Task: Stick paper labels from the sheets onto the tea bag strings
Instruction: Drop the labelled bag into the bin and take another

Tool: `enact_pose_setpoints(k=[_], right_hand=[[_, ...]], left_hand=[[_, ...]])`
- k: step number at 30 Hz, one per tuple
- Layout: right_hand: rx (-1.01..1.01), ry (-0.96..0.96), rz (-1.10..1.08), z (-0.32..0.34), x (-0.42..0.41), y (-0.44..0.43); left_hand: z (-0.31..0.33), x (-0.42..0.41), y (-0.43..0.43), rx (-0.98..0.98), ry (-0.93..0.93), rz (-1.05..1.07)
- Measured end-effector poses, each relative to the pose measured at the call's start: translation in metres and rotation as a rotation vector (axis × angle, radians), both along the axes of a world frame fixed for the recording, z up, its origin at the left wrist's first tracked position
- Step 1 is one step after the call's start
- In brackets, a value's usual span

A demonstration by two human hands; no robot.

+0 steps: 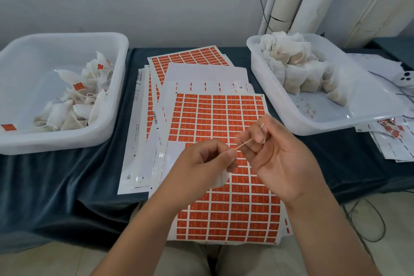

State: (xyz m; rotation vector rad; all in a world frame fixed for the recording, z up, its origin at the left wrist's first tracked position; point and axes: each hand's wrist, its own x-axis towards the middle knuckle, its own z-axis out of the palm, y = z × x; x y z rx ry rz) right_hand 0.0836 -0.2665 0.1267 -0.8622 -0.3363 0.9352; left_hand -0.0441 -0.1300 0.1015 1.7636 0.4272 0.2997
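Over the top sheet of orange labels [224, 116], my left hand [201, 163] curls round a mostly hidden tea bag [220, 180] while my right hand [280, 159] pinches the end of its string [244, 143], drawn taut between them; I judge it unlabelled, so next one hand must let go and peel a label.

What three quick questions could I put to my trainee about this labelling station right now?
1. True or false: the string runs between the left hand and the right hand.
2. Fill in: the bags in the left tray already carry red ____.
3. What lies under both hands? A the label sheet; B a keyboard; C a plate.
Key: 1 true; 2 labels; 3 A.
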Motion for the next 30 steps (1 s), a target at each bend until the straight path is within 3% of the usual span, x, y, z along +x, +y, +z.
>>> enact_pose_setpoints(k=[6,10,12,15,19,24,30], right_hand=[[0.045,0.132,-0.077,0.005,-0.008,0.013],[-0.253,-0.129,-0.095,-0.013,-0.006,0.022],[-0.489,-0.309,-0.129,-0.025,-0.009,0.032],[-0.756,-0.467,-0.236,-0.047,-0.012,0.044],[-0.747,-0.412,-0.226,-0.064,-0.006,0.054],[-0.811,-0.627,-0.207,-0.071,-0.002,0.062],[-0.82,-0.872,-0.114,-0.065,-0.012,0.083]], left_hand=[[0.005,-0.01,0.004,0.058,0.023,0.037],[-0.015,-0.019,0.044,0.129,0.201,0.459],[-0.024,-0.024,0.063,0.11,0.244,0.533],[-0.029,-0.025,0.084,-0.088,0.222,0.533],[-0.029,-0.022,0.11,-0.421,0.192,0.551],[-0.036,-0.026,0.111,-0.101,0.357,0.377],[-0.027,-0.028,0.093,-0.278,0.242,0.376]])
